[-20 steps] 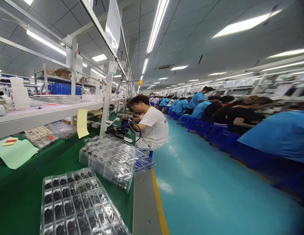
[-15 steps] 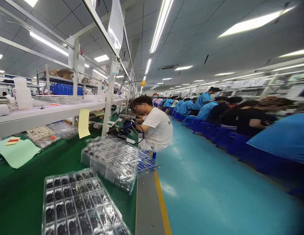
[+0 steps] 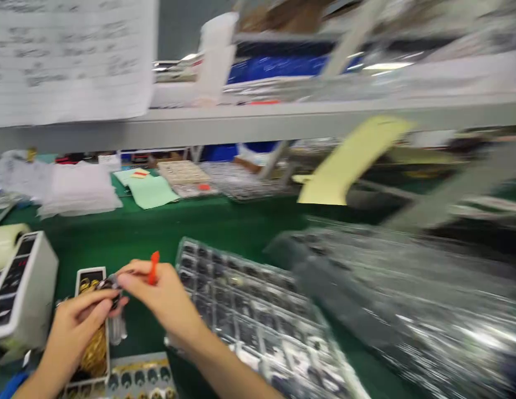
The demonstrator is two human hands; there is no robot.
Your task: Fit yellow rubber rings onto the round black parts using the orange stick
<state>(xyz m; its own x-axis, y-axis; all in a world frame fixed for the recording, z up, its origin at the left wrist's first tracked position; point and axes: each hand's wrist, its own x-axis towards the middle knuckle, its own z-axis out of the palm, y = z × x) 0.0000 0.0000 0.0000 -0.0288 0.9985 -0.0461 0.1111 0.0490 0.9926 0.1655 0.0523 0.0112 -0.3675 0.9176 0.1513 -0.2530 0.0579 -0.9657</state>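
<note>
The right hand (image 3: pixel 164 296) pinches an orange-handled tool (image 3: pixel 153 267) between thumb and fingertips, its handle sticking up above the knuckles and its thin metal end pointing left. The left hand (image 3: pixel 77 324) meets it there, thumb and forefinger closed together around a small dark part (image 3: pixel 106 285) at the tool's tip; motion blur makes it hard to tell exactly what this part is or whether the tool touches it.

Directly under the left hand lies a narrow white tray (image 3: pixel 88 275) with gold-coloured pieces (image 3: pixel 93 354) in it, set near the front left of the green bench top (image 3: pixel 166 227). Just beside it, at the front edge, sits a flat tray (image 3: pixel 137 379) of small round parts. To the left, at the bench's left edge, stands a grey tape dispenser (image 3: pixel 20 288) with buttons on its sloped face.

Right of the right wrist, a clear blister tray (image 3: pixel 249 310) of dark components stretches toward the front edge, and beyond it, toward the right edge, rests a stack of clear trays (image 3: pixel 407 299), heavily blurred. Along the back edge lie a pale green sheet (image 3: pixel 152 191), white bags (image 3: pixel 78 188) and more trays under a grey shelf (image 3: pixel 258 122), from which a yellow tag (image 3: pixel 345 166) hangs.
</note>
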